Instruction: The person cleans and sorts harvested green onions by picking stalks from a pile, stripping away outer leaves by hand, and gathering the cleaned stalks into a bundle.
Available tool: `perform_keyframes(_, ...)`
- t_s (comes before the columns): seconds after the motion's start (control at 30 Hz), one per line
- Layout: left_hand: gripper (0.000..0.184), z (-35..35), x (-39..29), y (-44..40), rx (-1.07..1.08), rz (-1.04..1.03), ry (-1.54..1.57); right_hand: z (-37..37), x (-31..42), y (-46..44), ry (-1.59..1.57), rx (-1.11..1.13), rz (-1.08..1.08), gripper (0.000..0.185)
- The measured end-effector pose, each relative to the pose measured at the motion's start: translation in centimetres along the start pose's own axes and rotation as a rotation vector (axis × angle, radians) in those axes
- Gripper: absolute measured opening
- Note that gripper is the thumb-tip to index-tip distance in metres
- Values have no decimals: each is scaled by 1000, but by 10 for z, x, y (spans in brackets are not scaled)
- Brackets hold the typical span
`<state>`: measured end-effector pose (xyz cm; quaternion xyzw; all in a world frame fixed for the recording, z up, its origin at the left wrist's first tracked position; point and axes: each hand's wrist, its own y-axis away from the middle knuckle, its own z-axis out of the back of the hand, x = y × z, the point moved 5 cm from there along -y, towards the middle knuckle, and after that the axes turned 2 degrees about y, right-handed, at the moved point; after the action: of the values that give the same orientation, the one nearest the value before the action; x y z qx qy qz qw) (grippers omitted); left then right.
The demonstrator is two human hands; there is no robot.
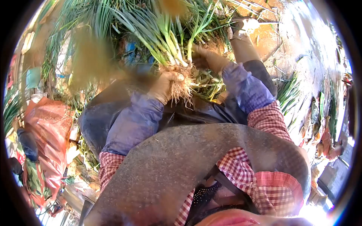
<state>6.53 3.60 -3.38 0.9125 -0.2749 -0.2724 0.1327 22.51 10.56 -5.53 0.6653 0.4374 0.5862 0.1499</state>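
A bunch of green onions (171, 47) with pale stems and tangled brown roots (181, 84) stands above my lap. My left hand (166, 84), in a tan glove, is closed round the base of the bunch beside the roots. At the right of the stems is my right hand (207, 60), blurred by motion, near one separate green onion (190, 43); its fingers are smeared and their grip cannot be made out. Blue-purple sleeve covers reach from both wrists over red checked sleeves.
Piled green onions (86, 19) lie ahead and to the left. An orange-red sack (49, 132) is at the left, and more green leaves (288, 94) lie at the right on muddy ground (266, 37). Brown smudges blur part of the view.
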Motion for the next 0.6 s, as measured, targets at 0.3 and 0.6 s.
perform_keyframes(0.3,49,-27,-6,13,-43,-71,270,-31,46,-11,-28,357,413,58)
perform_keyframes(0.6,33,7,5,-2,-242,-73,131,9,50,-44,-158,-106,445,18)
